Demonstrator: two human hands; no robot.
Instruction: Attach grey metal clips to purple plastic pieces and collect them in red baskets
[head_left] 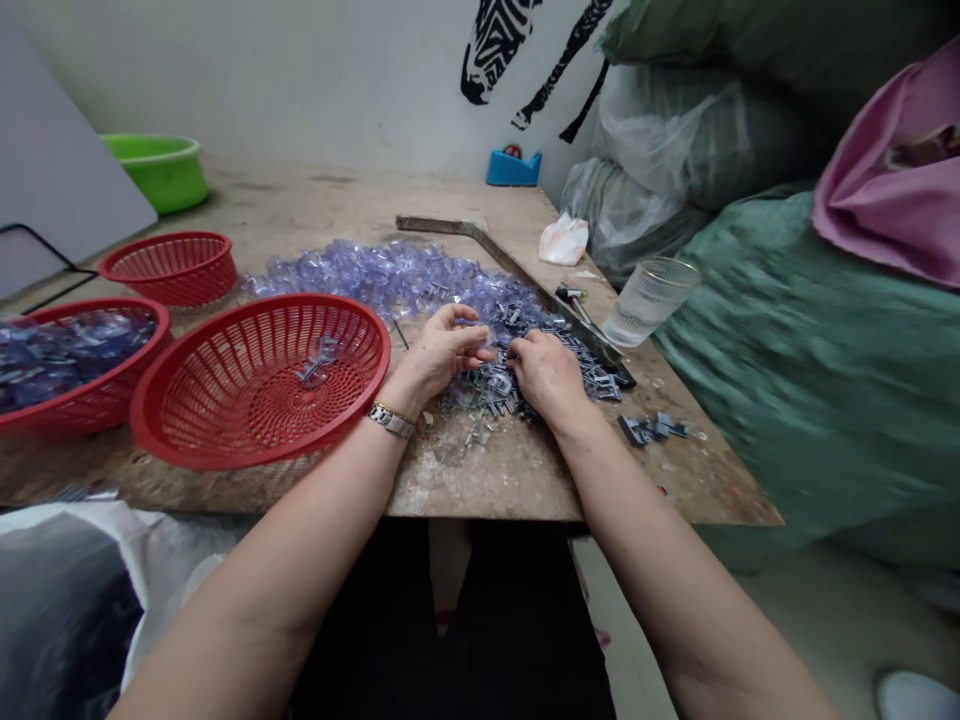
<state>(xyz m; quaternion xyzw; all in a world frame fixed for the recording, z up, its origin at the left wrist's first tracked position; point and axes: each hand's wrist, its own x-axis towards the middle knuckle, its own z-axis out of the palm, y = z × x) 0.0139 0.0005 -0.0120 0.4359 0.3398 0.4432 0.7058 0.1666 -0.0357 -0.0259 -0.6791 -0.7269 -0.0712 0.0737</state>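
Head cam: held L hand (450, 350) half-curled and R hand (546, 370) bent down, both at dark pcs (585, 355) heaped nr front of table (480, 490); couldn't tell if gripping anything, w/ fingertips partly hidden. Showed clear purplish pcs (360, 275) spread just behind. Had lg red basket (225, 350), w/ 1 or 2 pcs inside, beside L wrist, plus glass (646, 305) at R, past metal bar (517, 268).

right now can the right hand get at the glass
Probably yes: the right hand is near the glass; the gray parts and long bar between look low enough to reach over.
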